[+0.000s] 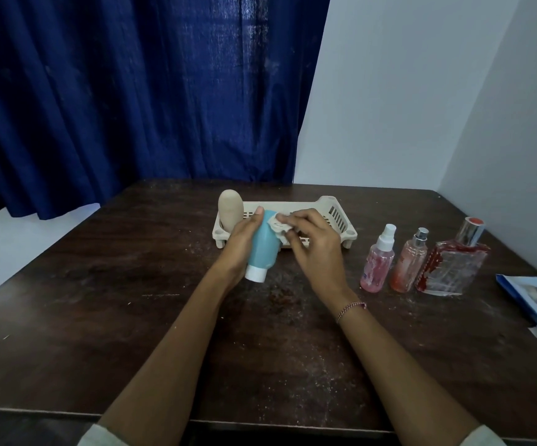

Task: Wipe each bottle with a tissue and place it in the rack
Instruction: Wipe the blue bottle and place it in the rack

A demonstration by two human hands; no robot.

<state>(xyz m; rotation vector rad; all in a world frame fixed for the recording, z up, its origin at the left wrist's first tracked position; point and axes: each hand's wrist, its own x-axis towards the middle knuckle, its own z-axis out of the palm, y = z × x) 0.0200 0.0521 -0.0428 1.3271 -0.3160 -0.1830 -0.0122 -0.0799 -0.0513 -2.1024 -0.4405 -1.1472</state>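
In left hand point(239, 244), cap-down blue bottle point(262, 249)

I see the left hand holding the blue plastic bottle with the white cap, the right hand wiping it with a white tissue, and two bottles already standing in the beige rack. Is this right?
Not quite. The head view shows only one bottle in the beige plastic rack: the tan rounded bottle. The left hand does hold the blue plastic bottle with the white cap, and the right hand wipes it with the white tissue.
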